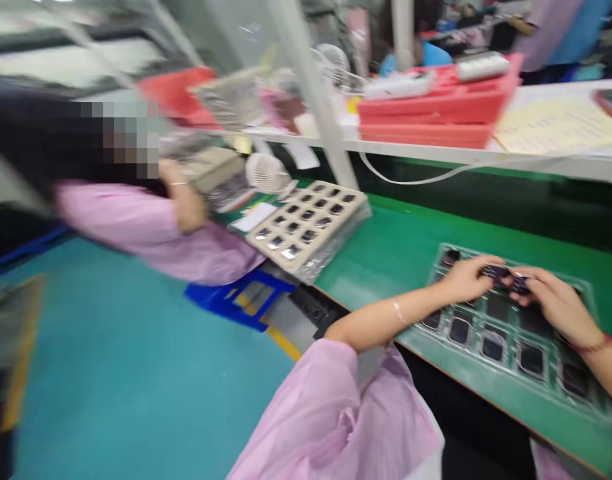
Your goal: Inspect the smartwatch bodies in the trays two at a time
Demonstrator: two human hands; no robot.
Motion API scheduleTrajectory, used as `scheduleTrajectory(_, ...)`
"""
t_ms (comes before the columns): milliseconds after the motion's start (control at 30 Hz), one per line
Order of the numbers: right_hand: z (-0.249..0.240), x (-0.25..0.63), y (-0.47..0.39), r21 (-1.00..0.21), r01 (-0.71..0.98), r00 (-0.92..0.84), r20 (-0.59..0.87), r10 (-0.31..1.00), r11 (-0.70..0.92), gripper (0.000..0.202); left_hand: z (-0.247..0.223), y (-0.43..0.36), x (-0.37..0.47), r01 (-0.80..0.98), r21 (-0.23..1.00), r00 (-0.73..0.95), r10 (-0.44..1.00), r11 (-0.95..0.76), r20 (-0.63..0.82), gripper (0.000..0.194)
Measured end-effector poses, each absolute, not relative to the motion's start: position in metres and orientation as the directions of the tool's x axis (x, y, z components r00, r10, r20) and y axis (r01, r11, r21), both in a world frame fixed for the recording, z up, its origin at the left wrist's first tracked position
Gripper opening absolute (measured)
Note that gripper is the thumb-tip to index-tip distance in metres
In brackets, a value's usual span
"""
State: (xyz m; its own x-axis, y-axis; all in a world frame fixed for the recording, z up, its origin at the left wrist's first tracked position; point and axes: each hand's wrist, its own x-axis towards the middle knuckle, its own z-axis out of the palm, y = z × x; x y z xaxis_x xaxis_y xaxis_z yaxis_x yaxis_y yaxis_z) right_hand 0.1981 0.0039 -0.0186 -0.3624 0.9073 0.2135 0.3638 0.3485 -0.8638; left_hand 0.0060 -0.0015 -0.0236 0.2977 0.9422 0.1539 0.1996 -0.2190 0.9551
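My left hand (469, 279) is closed on a small dark square part (496, 273), above a clear plastic tray (509, 327). Beside it, my right hand (556, 300) pinches another small dark part (521, 285). The two parts are close together; blur hides whether they touch. Dark square pieces, such as one (492, 345) in the front row, sit in the tray's compartments. The tray lies on the green mat (396, 247).
A beige tray stack (306, 257) with dark squares stands further left on the bench. Another person's pink sleeve (161, 233) is beside it. A white shelf (436, 152) holding red foam (426, 123) runs behind. A blue plastic frame (226, 303) hangs below the bench edge.
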Motion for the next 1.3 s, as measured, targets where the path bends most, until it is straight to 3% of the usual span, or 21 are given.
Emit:
scheduleTrajectory(67,-0.015,0.212,-0.004,-0.929,0.27,-0.356,0.15,0.922,0.255,0.031,-0.027,0.004,0.004,0.182,0.945,0.277,0.936,-0.272,0.216,0.052)
scheduleTrajectory(233,-0.018,0.207,0.005,-0.961,0.186,-0.352,0.128,0.927,0.204,0.044,-0.034,0.009,0.002,0.162,0.953,0.343,0.92,-0.255,0.187,0.059)
scheduleTrajectory(433,-0.018,0.208,0.003,-0.958,0.185,-0.409,0.127,0.904,0.218,0.042,-0.037,0.009,0.002,0.127,0.957,0.309,0.927,-0.26,0.211,0.043)
scheduleTrajectory(633,-0.019,0.21,0.004,-0.957,0.152,-0.419,0.163,0.893,0.246,0.045,-0.041,0.012,0.002,0.104,0.964,0.3,0.932,-0.246,0.205,0.049)
scheduleTrajectory(900,-0.02,0.21,0.004,-0.983,0.135,-0.389,0.066,0.919,0.128,0.027,-0.031,0.008,0.003,0.022,0.987,0.341,0.93,-0.157,0.14,0.026)
scheduleTrajectory(1300,-0.02,0.205,0.002,-0.98,0.14,-0.375,0.077,0.924,0.138,0.028,-0.024,0.005,0.002,0.123,0.969,0.354,0.921,-0.216,0.161,0.023)
